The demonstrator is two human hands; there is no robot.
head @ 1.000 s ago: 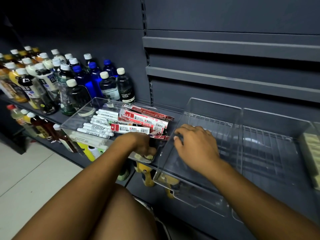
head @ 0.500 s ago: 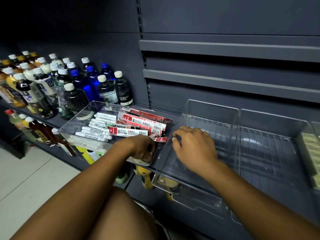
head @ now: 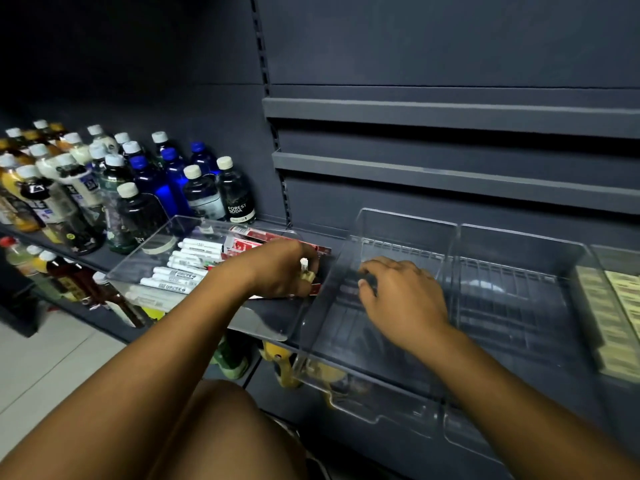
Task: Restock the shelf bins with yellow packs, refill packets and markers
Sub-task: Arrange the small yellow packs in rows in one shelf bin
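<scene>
- Tray (head: 266,323) holds markers (head: 187,261) and refills (head: 242,244); yellow packs (head: 620,306) sit far right.
- Middle bin (head: 408,230) bare: most restocking remains.
- Left hand (head: 287,268) grips refills; right hand (head: 401,299) curled, hold unclear.

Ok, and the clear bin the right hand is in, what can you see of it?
The middle bin is clear, glossy plastic: tall back wall, ribbed floor, low front lip with a moulded recess. It sits upright on the dark shelf, front apparently overhanging the edge, between the marker bin and the right bin. No stock shows inside. The right hand reaches in, fingers curled near the left wall; whether it touches the bin is unclear.
</scene>
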